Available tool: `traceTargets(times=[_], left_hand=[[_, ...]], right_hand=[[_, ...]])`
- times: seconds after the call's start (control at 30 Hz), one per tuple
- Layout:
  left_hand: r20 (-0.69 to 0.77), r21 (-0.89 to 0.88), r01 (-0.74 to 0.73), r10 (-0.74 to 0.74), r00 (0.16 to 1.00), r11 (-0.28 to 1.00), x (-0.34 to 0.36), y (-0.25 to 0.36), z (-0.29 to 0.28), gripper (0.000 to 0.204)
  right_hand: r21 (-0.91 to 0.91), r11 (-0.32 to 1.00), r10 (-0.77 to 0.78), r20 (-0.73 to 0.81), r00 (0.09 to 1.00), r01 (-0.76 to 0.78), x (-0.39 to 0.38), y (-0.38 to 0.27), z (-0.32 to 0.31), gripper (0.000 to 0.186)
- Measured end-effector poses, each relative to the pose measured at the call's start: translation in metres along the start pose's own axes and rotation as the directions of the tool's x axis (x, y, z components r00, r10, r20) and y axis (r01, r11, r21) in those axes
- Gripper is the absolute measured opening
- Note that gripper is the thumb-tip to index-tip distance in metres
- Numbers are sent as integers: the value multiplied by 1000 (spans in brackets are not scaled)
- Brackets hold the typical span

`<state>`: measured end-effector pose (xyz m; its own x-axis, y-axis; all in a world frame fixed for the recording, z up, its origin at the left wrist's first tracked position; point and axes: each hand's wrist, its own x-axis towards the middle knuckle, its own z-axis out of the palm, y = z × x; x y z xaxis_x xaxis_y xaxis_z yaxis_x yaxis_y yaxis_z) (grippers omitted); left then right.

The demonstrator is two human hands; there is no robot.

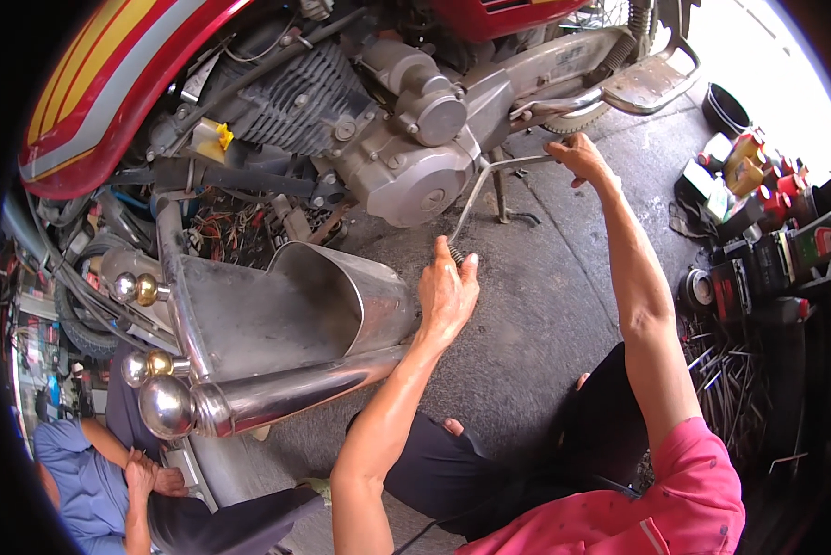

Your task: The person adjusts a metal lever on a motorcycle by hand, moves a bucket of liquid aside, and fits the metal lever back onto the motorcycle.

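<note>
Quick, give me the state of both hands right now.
Left hand: closed on the lower end of the bent metal rod.
Right hand: closed on the rod's upper end, beside the engine.

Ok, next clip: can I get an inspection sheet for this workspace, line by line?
Surface: bare grey concrete floor, dusty, stained.
Job's things: thin bent metal rod beside the silver engine of a red motorcycle; a small coil spring at its lower end.
Clutter: bottles and cans piled at right; loose metal rods on the floor.
Hands: left hand pinches the spring end; right hand grips the rod's upper end.
Cables: wiring tangle under the frame.
Surroundings: chrome leg shield; seated person in a blue shirt at lower left.
</note>
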<state>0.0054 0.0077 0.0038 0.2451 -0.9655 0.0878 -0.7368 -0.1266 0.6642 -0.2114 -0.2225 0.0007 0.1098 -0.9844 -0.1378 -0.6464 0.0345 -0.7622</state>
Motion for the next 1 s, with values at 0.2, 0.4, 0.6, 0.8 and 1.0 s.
traceTargets(times=[0.2, 0.4, 0.6, 0.8, 1.0], left_hand=[[-5, -20, -15, 15, 1000, 1000, 2, -15, 5, 45], [36, 10, 43, -44, 998, 999, 1, 1, -2, 48], [31, 21, 52, -52, 998, 998, 1, 2, -3, 48], [1, 93, 21, -21, 1000, 995, 3, 6, -8, 47], [-17, 103, 20, -19, 1000, 994, 0, 4, -4, 52]], right_hand=[[19, 1000, -17, -19, 1000, 17, -1, -3, 3, 48], [-2, 1000, -27, -3, 1000, 27, 0, 1, 1, 47], [5, 1000, -19, -32, 999, 20, -2, -2, 2, 46], [1, 1000, -21, -37, 999, 21, -3, -8, 0, 46], [51, 998, -37, -18, 999, 38, 2, 3, 3, 48]])
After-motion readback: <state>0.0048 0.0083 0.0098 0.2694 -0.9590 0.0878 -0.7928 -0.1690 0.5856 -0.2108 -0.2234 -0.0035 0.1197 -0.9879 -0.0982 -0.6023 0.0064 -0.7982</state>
